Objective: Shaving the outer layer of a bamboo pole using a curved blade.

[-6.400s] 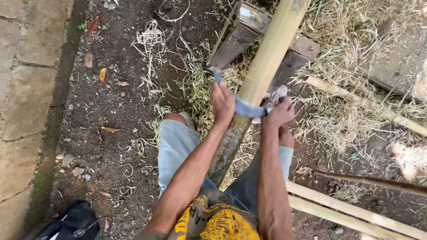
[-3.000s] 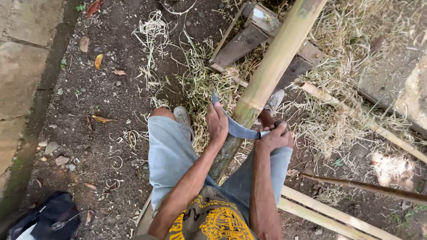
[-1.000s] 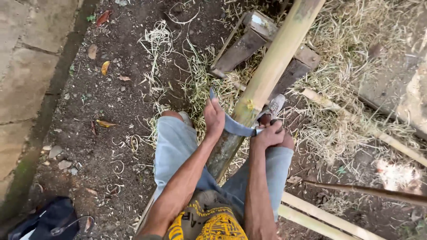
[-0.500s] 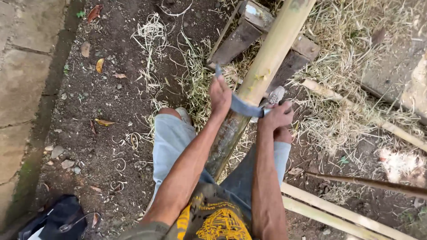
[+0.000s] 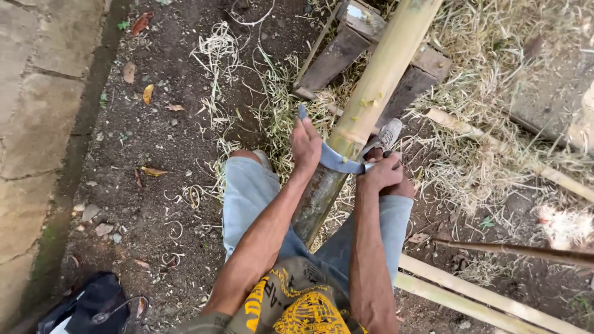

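A thick bamboo pole point(image 5: 377, 80) runs from between my knees up to the top right, resting on a dark wooden block point(image 5: 337, 52). A curved metal blade point(image 5: 337, 161) lies across the pole. My left hand point(image 5: 305, 143) presses on the blade's left end with the palm, fingers stretched. My right hand point(image 5: 383, 173) is closed around the blade's handle on the pole's right side. The pole is pale yellow above the blade and dark green below it.
Bamboo shavings point(image 5: 272, 93) litter the dirt around the block. Thin split bamboo poles point(image 5: 470, 300) lie at the lower right, another point(image 5: 495, 139) at the right. A stone kerb point(image 5: 37, 124) runs along the left. A dark bag point(image 5: 86, 306) sits at the bottom left.
Over the frames the blade slid down the pole toward me and back up; since half a second ago both hands sit slightly lower on the pole.
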